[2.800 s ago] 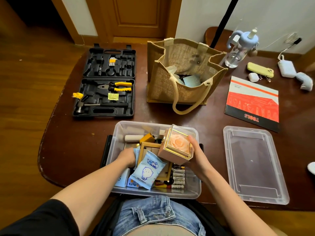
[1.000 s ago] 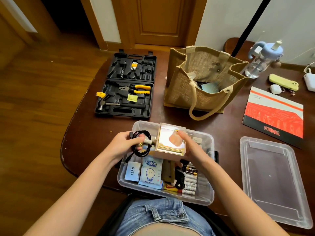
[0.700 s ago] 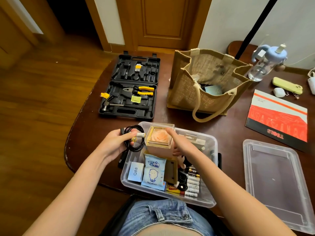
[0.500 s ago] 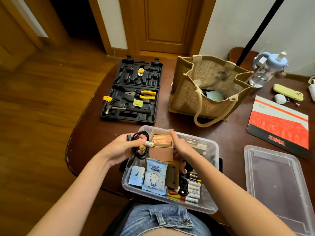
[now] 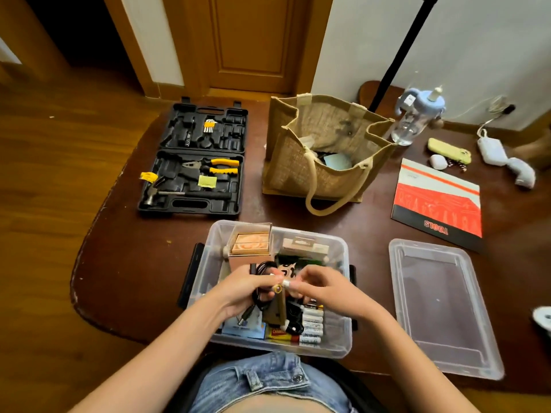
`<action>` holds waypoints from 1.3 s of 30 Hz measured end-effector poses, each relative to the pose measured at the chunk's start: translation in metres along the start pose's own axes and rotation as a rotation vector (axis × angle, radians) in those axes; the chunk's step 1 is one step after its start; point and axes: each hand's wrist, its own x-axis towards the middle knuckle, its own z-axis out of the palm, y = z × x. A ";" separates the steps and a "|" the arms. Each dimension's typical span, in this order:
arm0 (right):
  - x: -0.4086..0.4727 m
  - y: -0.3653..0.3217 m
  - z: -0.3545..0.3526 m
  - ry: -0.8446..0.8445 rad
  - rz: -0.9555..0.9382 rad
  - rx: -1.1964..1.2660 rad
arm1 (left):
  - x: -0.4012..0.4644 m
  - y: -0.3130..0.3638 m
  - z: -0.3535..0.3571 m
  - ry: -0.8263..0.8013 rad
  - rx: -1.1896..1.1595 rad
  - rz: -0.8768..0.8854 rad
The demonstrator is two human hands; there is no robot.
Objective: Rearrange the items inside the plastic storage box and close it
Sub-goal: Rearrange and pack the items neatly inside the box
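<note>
Fingers of my left hand (image 5: 243, 289) are curled around a coiled black cable (image 5: 260, 281), and my right hand (image 5: 320, 286) pinches a small silver piece (image 5: 285, 283) at its end; both hands are above the open plastic storage box (image 5: 340, 347) on the bench (image 5: 134, 263). I see the rose gift box (image 5: 250, 244) standing in its far left corner, batteries (image 5: 311, 324) at the near right. Its clear lid (image 5: 441, 305) lies beside it, to the right.
</note>
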 end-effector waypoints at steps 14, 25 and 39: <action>-0.013 0.001 -0.025 0.178 -0.015 -0.242 | 0.004 0.014 -0.003 -0.161 0.221 -0.003; 0.027 0.023 0.016 -0.019 0.302 -1.317 | 0.007 0.013 -0.028 -0.015 0.261 -0.021; 0.049 0.051 0.021 0.122 0.286 -1.285 | 0.004 0.004 -0.034 0.050 0.197 -0.025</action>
